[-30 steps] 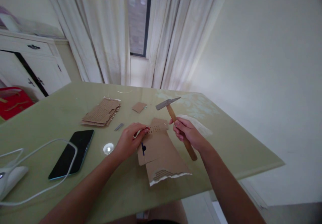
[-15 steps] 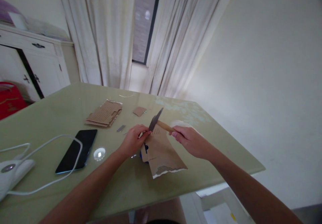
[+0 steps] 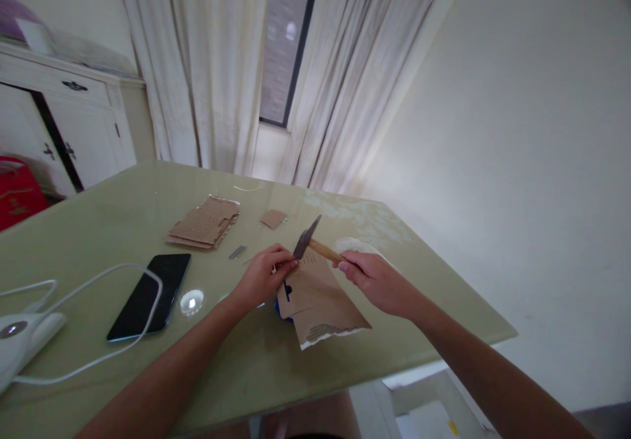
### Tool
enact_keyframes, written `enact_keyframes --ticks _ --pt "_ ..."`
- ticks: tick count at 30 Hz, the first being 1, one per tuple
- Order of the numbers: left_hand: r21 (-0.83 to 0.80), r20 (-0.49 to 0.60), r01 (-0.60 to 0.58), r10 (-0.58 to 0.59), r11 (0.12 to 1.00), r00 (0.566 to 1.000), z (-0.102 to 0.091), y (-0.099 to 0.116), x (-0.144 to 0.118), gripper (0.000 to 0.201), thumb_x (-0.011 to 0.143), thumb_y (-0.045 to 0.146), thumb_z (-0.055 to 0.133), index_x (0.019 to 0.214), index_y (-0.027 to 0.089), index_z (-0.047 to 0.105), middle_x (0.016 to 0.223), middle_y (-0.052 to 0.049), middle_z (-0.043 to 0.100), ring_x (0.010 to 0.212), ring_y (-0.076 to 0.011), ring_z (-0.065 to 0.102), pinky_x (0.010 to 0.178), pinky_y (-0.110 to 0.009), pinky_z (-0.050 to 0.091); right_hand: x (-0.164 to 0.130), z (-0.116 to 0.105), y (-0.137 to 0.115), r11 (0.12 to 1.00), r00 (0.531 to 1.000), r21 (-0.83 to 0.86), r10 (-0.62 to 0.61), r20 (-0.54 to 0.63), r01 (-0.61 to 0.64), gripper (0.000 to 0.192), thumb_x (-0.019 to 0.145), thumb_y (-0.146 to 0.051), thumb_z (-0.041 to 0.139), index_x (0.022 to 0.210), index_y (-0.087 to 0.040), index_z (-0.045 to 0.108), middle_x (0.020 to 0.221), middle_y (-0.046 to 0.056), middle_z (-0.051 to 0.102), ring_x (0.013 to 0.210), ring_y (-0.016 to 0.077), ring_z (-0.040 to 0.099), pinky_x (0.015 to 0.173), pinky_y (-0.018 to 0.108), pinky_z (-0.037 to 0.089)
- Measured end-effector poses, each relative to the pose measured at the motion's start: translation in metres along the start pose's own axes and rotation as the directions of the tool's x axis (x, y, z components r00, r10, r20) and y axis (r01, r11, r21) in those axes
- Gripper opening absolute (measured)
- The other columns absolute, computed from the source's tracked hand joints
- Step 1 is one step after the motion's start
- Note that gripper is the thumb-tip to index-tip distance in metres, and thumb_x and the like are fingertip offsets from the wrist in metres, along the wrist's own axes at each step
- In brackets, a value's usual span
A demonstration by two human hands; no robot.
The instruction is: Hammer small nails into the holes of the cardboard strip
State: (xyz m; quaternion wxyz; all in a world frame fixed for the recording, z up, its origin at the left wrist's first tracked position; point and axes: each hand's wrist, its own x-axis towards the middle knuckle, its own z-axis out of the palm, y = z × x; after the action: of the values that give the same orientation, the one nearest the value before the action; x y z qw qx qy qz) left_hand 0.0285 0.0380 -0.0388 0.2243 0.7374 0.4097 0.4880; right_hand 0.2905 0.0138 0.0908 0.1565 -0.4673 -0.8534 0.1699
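My right hand (image 3: 377, 282) grips the wooden handle of a hammer (image 3: 311, 242), whose metal head is down by my left fingertips. My left hand (image 3: 261, 277) pinches something small, too small to make out, against the far end of a torn brown cardboard piece (image 3: 320, 294) that lies on the green table (image 3: 98, 229). The cardboard has rows of small holes near its far end and a dark blue mark at its left edge. The hammer head sits just above that far end.
A stack of cardboard pieces (image 3: 204, 222) and a small cardboard scrap (image 3: 273, 218) lie farther back. A black phone (image 3: 150, 286) with a white cable (image 3: 83, 288) across it lies at left, by a white device (image 3: 22, 337). A strip of small metal pins (image 3: 237, 252) is nearby.
The hammer head has swung down from a raised position to just above the cardboard by my left fingers. The view has shifted slightly right.
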Motion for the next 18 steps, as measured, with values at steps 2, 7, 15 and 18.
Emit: enact_keyframes --ticks 2,7,15,18 --pt "-0.009 -0.001 0.007 -0.007 1.0 1.0 0.0 0.001 0.0 0.027 0.103 0.035 0.063 0.092 0.02 0.082 0.094 -0.007 0.074 0.082 -0.019 0.069 0.075 -0.03 0.053 0.0 -0.001 0.001 0.999 0.999 0.053 0.004 -0.042 -0.002 0.032 0.109 -0.039 0.051 0.084 -0.023 0.063 0.076 0.002 0.062 0.072 0.0208 0.056 0.067 0.033 0.033" --pt "-0.028 0.014 0.022 -0.022 0.999 1.0 -0.002 0.003 -0.001 0.026 0.101 0.034 0.063 0.091 0.02 0.083 0.096 -0.007 0.074 0.083 -0.0186 0.071 0.072 -0.028 0.056 0.001 0.005 0.007 0.996 1.0 0.083 0.017 0.004 -0.017 0.032 0.109 -0.036 0.051 0.083 -0.023 0.064 0.071 0.001 0.059 0.068 0.0204 0.053 0.065 0.033 0.031" --pt "-0.049 0.031 0.079 -0.078 0.996 0.996 -0.005 0.008 -0.003 0.022 0.095 0.038 0.072 0.1 0.019 0.084 0.107 -0.01 0.074 0.089 -0.0201 0.072 0.076 -0.031 0.06 -0.002 0.01 0.009 0.994 0.998 0.108 0.027 -0.048 -0.022 0.035 0.111 -0.038 0.049 0.081 -0.024 0.059 0.07 0.001 0.059 0.07 0.0206 0.055 0.066 0.033 0.032" --pt "-0.045 0.026 0.079 -0.078 0.996 0.997 -0.003 0.008 -0.004 0.026 0.089 0.04 0.079 0.104 0.019 0.08 0.107 -0.008 0.071 0.088 -0.0203 0.07 0.078 -0.033 0.059 -0.001 0.018 0.011 0.998 1.0 0.06 0.028 0.004 -0.028 0.032 0.11 -0.035 0.052 0.082 -0.023 0.061 0.078 0.003 0.066 0.075 0.0225 0.059 0.069 0.034 0.034"
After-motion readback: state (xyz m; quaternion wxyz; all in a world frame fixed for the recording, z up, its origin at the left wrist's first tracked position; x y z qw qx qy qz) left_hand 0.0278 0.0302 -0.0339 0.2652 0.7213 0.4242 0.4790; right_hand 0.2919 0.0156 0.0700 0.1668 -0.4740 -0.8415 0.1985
